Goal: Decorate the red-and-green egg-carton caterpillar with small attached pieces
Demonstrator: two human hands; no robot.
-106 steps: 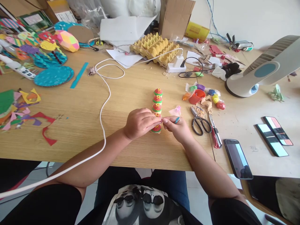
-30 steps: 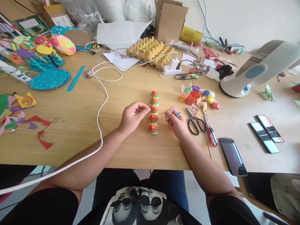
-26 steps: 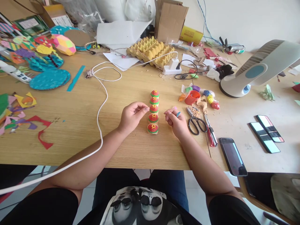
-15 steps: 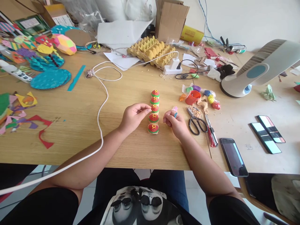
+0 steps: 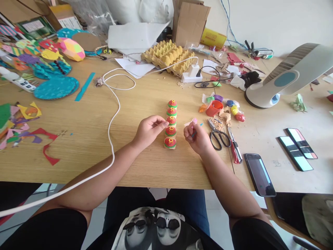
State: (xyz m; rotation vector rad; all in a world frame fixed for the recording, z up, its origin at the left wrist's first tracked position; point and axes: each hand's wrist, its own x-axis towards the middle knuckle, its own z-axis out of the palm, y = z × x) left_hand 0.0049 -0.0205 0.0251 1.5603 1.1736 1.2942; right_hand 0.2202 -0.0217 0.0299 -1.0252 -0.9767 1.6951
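Observation:
A row of several small red and green clay-topped domes (image 5: pixel 170 123) runs away from me at the middle of the wooden table (image 5: pixel 135 104). My left hand (image 5: pixel 149 130) rests just left of the row, its fingers curled and the fingertips pinched beside the third dome. My right hand (image 5: pixel 197 137) rests just right of the row, fingers closed on a small blue piece of clay (image 5: pixel 194 132), with a pink scrap (image 5: pixel 191 121) at its fingertips.
Black scissors (image 5: pixel 220 137), a red cutter (image 5: pixel 235 147) and a phone (image 5: pixel 260 174) lie to the right. Clay lumps and an orange cup (image 5: pixel 214 107) sit beyond them. A fan (image 5: pixel 287 76), egg tray (image 5: pixel 168 55), white cable (image 5: pixel 113 114) and paper crafts (image 5: pixel 39 69) ring the area.
3.5 s ago both hands met over the nearest dome; they have since drawn apart to either side of the row. In the last second my right hand turned slightly, fingers curling in.

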